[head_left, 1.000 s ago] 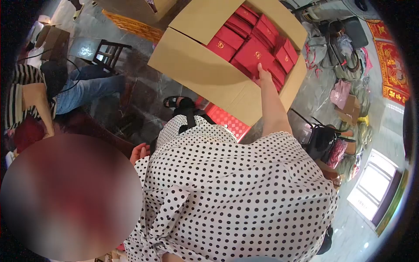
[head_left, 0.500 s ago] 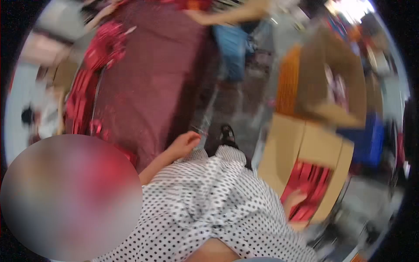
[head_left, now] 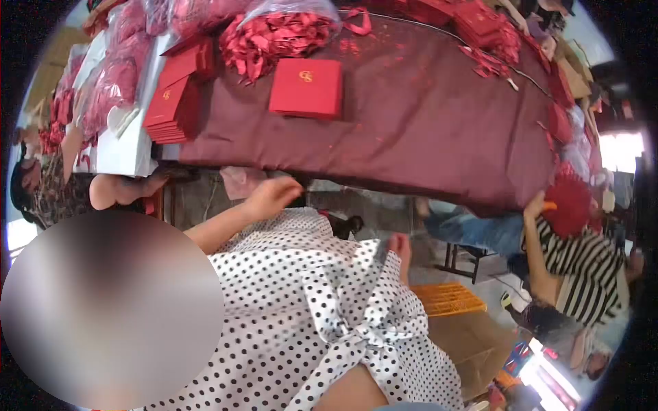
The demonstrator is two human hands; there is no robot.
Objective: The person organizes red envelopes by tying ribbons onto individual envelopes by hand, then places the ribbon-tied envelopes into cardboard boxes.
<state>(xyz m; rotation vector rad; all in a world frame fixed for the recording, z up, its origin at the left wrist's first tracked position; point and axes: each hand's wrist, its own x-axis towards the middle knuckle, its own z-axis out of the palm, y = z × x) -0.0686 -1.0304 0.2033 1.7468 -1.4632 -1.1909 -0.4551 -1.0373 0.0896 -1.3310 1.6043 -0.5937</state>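
Just below the near edge of the maroon-covered table [head_left: 425,116], my left hand [head_left: 274,196] hangs in front of my dotted dress with its fingers loosely bent and nothing visible in it. My right hand [head_left: 400,252] is at the right side of the dress, partly hidden, and whether it holds anything is unclear. A stack of red square folders [head_left: 306,85] with a gold mark lies on the table. Another red stack [head_left: 168,109] stands farther left. Behind them, red ribbon pieces [head_left: 277,41] spill from a clear bag.
Bagged pink bundles [head_left: 113,89] lie at the left. A person in a striped top [head_left: 582,267] is at the table's right end, with a hand by a red round object [head_left: 567,204]. An orange crate [head_left: 449,299] and a cardboard box [head_left: 473,346] stand at lower right.
The view has turned toward the table, which now runs across the top. My right hand, earlier over red items in an open box, is now beside my dress. My left hand remains in front of me.
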